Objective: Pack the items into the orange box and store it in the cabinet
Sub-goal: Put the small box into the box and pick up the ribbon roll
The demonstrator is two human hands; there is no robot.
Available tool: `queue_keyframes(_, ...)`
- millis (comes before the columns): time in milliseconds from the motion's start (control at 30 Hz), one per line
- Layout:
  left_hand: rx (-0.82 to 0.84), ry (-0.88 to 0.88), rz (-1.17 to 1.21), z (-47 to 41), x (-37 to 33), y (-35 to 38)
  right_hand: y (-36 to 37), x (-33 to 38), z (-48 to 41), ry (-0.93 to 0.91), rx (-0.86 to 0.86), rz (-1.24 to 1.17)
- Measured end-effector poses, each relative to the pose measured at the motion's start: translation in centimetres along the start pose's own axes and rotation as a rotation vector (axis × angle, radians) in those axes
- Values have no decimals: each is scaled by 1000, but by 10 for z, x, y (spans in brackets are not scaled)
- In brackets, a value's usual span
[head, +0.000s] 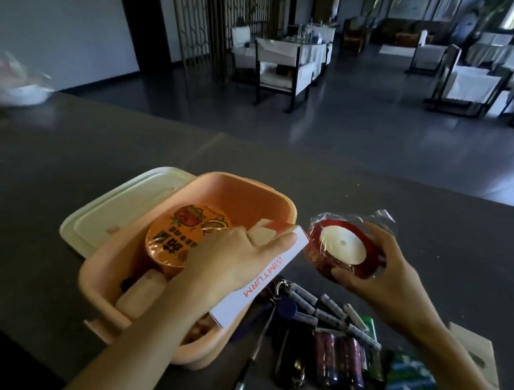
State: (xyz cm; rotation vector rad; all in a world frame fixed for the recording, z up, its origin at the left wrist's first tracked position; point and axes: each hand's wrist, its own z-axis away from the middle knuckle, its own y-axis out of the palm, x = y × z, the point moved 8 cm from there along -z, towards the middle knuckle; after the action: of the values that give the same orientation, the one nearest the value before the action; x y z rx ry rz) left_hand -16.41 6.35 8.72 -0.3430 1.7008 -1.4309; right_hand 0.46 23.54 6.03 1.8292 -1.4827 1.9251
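The orange box (243,190) stands open on the dark counter, its cream lid (107,210) lying flat behind it on the left. Inside sit a round orange cup with a printed top (172,237) and a pale block-shaped item (142,293). My left hand (235,254) grips a long white carton with red lettering (261,284), which rests tilted across the box's right rim. My right hand (375,275) holds a red ribbon spool in clear wrap (342,250) just right of the box, above the counter.
Loose items lie on the counter (68,155) at the front right: several wrapped markers (332,314), a battery pack (339,361), a dark key fob (293,361), a pen (247,375), green packets (412,388). A white bowl (27,93) sits far left. Chairs and tables stand beyond.
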Motion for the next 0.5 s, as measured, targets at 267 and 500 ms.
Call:
queue_keyframes(267,11,78,134,0,11,-7,2,42,-13,-26,-152,35)
queue_keyframes(500,127,244,178,5,10,1,0,86,-9,9,-373,13)
